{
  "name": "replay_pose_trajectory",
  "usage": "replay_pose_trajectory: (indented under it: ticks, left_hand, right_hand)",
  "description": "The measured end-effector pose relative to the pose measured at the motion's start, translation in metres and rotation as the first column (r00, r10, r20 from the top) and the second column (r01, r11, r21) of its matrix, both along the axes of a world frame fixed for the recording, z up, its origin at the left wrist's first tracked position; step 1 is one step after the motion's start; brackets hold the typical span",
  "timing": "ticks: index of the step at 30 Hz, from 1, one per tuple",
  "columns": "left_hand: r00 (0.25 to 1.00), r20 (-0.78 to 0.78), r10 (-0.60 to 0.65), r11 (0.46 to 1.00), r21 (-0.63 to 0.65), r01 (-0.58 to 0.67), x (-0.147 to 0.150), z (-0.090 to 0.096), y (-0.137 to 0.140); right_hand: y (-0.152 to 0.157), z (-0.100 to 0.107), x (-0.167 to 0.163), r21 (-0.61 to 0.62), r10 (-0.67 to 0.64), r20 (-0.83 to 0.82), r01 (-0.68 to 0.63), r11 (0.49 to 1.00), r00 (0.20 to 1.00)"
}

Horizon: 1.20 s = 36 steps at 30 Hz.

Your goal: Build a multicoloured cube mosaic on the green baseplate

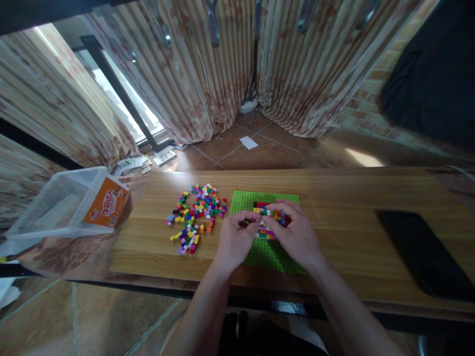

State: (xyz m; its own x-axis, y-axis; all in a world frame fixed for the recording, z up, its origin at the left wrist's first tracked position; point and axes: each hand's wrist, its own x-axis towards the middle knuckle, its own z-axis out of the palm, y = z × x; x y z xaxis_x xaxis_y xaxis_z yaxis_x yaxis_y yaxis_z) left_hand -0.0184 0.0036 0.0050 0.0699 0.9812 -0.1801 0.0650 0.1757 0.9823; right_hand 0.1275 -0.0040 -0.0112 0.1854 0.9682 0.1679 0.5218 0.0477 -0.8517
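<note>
A green studded baseplate [245, 199] lies on the wooden table, with a block of multicoloured toy bricks [265, 232] built on its middle. My left hand [234, 240] is over the left part of the plate, thumb and forefinger pinched together at the left edge of the built bricks. From the right, my right hand [300, 236] reaches over the same bricks, its fingers curled and its thumb meeting the left fingertips. Whatever sits between the fingertips is too small to make out. My hands hide part of the built bricks.
Loose coloured bricks [200, 207] are scattered left of the baseplate. A clear plastic tub [74, 198] with an orange label stands at the table's left end. A dark flat object [426, 252] lies at the right. Striped curtains [208, 84] hang beyond the table [345, 198].
</note>
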Motion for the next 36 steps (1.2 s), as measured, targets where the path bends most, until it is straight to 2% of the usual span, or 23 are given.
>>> replay_pose_trajectory:
  ticks: [13,19,30,36]
  left_hand:
    - [0.985,-0.17,0.039,0.997,0.074,-0.027,0.005,0.0026,-0.0037]
    - [0.992,-0.122,0.034,0.992,0.124,-0.019,0.0046,0.0006,-0.003]
    - [0.994,-0.105,-0.012,0.997,0.078,0.021,0.0004,0.0002,-0.0027]
    - [0.996,-0.086,-0.012,0.998,0.065,0.017,-0.0018,0.0006,-0.0005]
  right_hand:
    - [-0.0008,-0.0029,-0.0006,0.007,-0.003,0.013,0.003,1.0,1.0]
    - [-0.0011,-0.0036,-0.0028,0.002,-0.022,0.049,0.022,1.0,0.999]
    - [0.0002,-0.003,-0.0047,0.014,0.009,0.09,-0.011,1.0,0.996]
    - [0.0012,-0.0067,0.0029,0.018,0.065,0.007,-0.065,0.998,0.998]
